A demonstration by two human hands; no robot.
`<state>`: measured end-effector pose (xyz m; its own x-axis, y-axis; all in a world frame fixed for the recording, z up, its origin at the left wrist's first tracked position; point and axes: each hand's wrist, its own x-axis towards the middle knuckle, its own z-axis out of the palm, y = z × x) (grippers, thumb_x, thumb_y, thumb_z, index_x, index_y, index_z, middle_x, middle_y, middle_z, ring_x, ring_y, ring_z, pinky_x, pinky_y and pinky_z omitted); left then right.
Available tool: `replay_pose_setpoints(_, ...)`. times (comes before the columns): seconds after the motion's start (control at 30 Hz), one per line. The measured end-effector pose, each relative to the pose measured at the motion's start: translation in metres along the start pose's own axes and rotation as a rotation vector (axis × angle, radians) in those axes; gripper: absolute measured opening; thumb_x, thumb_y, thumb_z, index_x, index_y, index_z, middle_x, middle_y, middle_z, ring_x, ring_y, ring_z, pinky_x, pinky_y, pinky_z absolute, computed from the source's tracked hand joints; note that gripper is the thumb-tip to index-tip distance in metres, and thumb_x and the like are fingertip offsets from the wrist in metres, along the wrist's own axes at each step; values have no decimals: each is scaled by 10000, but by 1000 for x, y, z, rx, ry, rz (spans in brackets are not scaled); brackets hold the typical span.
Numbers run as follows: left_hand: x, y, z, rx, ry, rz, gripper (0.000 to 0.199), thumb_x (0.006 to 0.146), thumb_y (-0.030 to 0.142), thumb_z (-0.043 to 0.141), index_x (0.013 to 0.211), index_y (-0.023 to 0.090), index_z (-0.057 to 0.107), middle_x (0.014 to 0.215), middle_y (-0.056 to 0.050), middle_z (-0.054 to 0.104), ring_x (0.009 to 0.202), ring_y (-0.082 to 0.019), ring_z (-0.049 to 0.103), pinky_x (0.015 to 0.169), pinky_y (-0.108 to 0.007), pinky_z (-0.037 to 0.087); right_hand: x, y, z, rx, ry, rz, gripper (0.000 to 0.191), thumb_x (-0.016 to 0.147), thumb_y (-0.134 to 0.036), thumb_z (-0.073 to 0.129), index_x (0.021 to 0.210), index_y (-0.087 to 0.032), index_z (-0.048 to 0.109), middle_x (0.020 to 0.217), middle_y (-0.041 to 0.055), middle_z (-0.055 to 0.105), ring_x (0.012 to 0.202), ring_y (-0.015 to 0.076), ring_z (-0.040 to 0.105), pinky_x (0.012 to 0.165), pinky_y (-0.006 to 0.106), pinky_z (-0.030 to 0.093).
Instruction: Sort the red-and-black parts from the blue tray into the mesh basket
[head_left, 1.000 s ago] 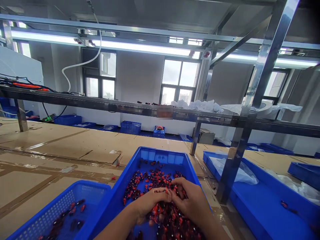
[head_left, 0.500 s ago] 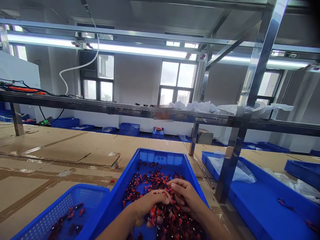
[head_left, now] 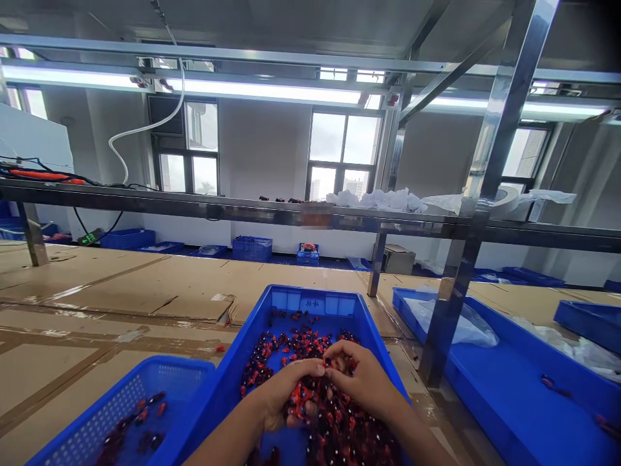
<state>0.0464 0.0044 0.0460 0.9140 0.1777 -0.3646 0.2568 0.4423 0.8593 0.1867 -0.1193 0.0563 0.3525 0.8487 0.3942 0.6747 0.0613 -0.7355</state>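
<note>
A blue plastic crate stands on the bench right in front of me, filled with a heap of small red-and-dark parts. Both hands are down in this heap near the crate's near side. My left hand and my right hand curl around a handful, their fingertips almost meeting. Parts show between the fingers, and the hands hide the heap's middle. More of the same parts lie in a blue mesh basket to the left of the crate.
Flattened cardboard covers the bench. A steel upright rises to the right of the crate, beside a long blue tray holding a plastic bag and a few parts. Overhead, a steel shelf carries white plastic and a tape roll.
My right hand has closed in toward my left, and both now cup the parts together. The view has shifted slightly.
</note>
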Motion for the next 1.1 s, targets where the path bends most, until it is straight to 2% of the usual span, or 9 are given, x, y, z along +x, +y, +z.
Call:
replay_pose_setpoints(0.17,0,-1,2,-28,67,20,360,734,452,627,1001,212,596,831,-10,618,414,-50,487,249,-108,222,-4,-12,0,-103,273,-77,122,764,-243,666,844,-207,581,938,33,682,638,150,563,628,270,460)
replay_pose_setpoints(0.4,1,-4,7,-29,121,37,338,738,453,643,945,187,617,749,2,589,423,-62,495,253,-118,206,-13,-14,3,-126,339,-222,86,826,-277,632,871,-218,590,931,41,687,695,161,609,645,270,484)
replay_pose_setpoints(0.5,2,-6,5,-43,140,53,374,747,470,635,979,177,628,836,-25,622,434,-51,491,265,-117,195,-11,-13,6,-43,371,-163,147,780,-293,687,850,-213,587,811,17,655,624,145,578,600,259,473)
replay_pose_setpoints(0.57,3,-7,3,-68,154,64,412,751,474,635,1048,190,626,889,-31,632,436,-38,482,278,-110,180,-8,-9,9,160,389,-40,219,772,-329,693,915,-216,572,726,-20,597,511,112,515,493,235,444)
replay_pose_setpoints(0.67,5,-7,0,-146,153,78,438,750,471,638,1103,214,605,924,-20,632,443,-29,482,292,-102,182,-3,0,13,556,292,150,254,835,-400,592,1015,-232,529,683,-59,520,354,65,340,298,198,294)
replay_pose_setpoints(0.73,6,-6,-1,-208,136,88,435,747,469,643,1099,219,595,931,-13,631,448,-28,490,295,-101,199,0,5,13,654,180,220,224,859,-408,540,991,-227,540,642,-73,485,322,52,242,266,190,211)
replay_pose_setpoints(0.8,6,-5,-2,-258,127,90,428,740,460,654,1088,220,590,916,-5,629,446,-27,494,292,-99,211,1,6,12,550,109,196,206,854,-383,557,954,-206,595,624,-63,497,359,60,308,327,194,286)
replay_pose_setpoints(0.93,6,-3,-1,-285,130,53,384,732,461,664,966,162,611,763,1,597,430,-30,478,281,-97,223,-2,-3,4,108,-11,-17,233,806,-290,645,1021,-223,704,702,-10,619,643,145,558,644,265,449)
replay_pose_setpoints(1.1,8,-5,1,-142,190,47,389,715,490,664,894,148,611,746,-28,615,448,-56,487,277,-110,222,-8,-9,-1,-96,-154,-74,290,805,-220,611,1076,-256,709,781,6,685,655,162,581,652,273,439)
